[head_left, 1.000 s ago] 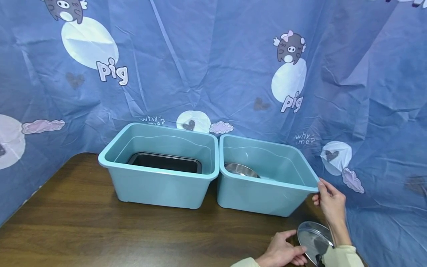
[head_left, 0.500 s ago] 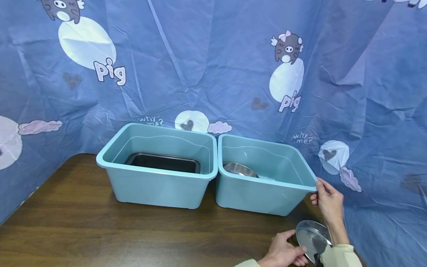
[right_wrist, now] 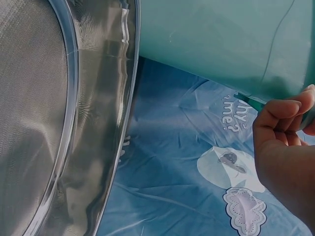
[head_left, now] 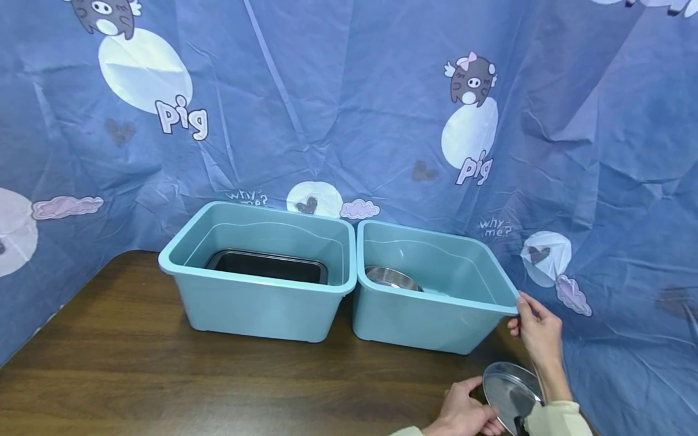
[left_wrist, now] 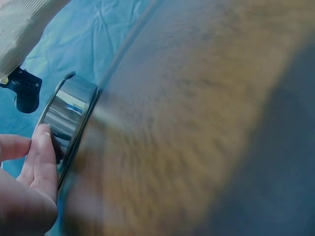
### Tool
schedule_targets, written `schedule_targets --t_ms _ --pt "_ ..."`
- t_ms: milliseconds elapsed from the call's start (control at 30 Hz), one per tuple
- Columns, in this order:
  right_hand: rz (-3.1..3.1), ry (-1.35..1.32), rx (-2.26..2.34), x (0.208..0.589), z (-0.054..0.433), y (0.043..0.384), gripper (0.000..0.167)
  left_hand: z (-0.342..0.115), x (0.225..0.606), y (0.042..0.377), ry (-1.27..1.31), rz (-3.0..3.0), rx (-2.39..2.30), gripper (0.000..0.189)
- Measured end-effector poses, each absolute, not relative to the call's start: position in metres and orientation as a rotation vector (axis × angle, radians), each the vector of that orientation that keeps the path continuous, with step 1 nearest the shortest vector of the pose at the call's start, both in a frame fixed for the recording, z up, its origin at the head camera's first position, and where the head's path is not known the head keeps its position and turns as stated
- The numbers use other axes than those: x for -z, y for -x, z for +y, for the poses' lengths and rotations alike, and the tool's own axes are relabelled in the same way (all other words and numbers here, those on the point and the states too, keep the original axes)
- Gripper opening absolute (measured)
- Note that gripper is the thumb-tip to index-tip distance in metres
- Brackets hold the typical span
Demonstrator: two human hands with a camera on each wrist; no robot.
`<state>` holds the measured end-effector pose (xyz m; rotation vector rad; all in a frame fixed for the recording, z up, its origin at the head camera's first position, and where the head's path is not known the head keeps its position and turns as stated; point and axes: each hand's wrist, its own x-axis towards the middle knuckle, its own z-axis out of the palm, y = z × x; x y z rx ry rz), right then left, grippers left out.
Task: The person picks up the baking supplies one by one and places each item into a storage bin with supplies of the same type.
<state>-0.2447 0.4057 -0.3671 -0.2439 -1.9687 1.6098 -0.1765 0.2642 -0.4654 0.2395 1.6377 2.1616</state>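
At the lower right of the head view, a round metal sieve [head_left: 507, 392] stands tipped up beside the table edge. My left hand [head_left: 461, 414] pinches its near side between thumb and fingers. The left wrist view shows the fingers [left_wrist: 45, 157] on the sieve's shiny side wall [left_wrist: 69, 110]. Fine mesh [right_wrist: 29, 98] fills the sieve's round frame in the right wrist view. My right hand [head_left: 541, 336] grips the front right corner of the right blue bin [head_left: 414, 324], thumb over the rim. Part of the sieve is hidden behind the right sleeve [head_left: 558, 418].
A second blue bin [head_left: 256, 310] stands close on the left, with a black rectangular pan [head_left: 269, 266] inside. In the right bin lies a round steel piece [head_left: 394, 277], partly hidden by the front wall. A blue printed curtain [head_left: 327, 109] hangs behind the wooden table [head_left: 218, 387].
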Motion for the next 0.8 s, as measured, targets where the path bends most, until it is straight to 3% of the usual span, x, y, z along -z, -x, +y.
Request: schedule_targets --t_ms 800 --pt "-1.962 0.254 -1.607 0.3658 0.4025 0.2422 0.037 0.259 0.4714 0.1704 -0.223 1.655 -2.285 0.061"
